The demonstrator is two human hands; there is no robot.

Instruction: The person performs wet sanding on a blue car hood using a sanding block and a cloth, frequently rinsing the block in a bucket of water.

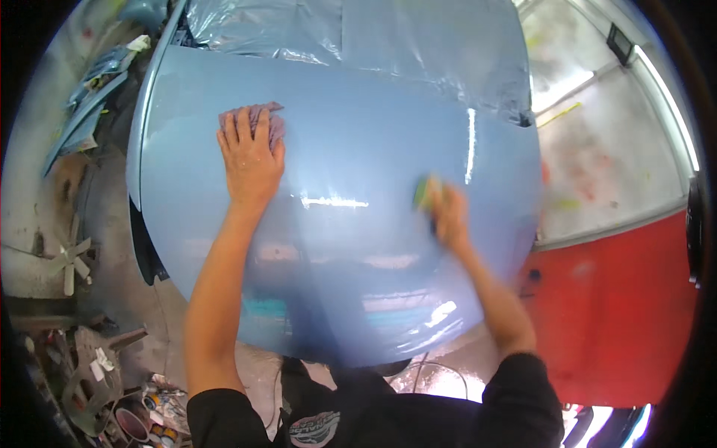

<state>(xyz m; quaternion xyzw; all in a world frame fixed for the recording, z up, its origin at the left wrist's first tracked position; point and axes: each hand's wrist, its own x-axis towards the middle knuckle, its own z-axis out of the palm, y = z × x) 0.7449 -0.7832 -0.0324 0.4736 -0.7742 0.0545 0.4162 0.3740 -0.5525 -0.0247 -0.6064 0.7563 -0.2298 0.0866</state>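
A glossy light-blue car hood (343, 134) spreads out in front of me. Toward its left, my left hand (254, 166) holds a crumpled mauve cloth (272, 119) against the paint, its fingers spread over the folds. Right of the middle, my right hand (450, 213) grips a green and yellow sponge (428, 193) at the hood's surface. Motion smears this hand and the sponge, so the exact finger positions and the sponge's shape are unclear.
Plastic sheeting (269, 26) covers the car beyond the hood. A red panel (620, 306) stands at the right below a paint-stained pale wall (597, 157). Blue car parts (93, 97) lie far left; a grey chair (93, 381) and cans (134, 418) crowd the lower left.
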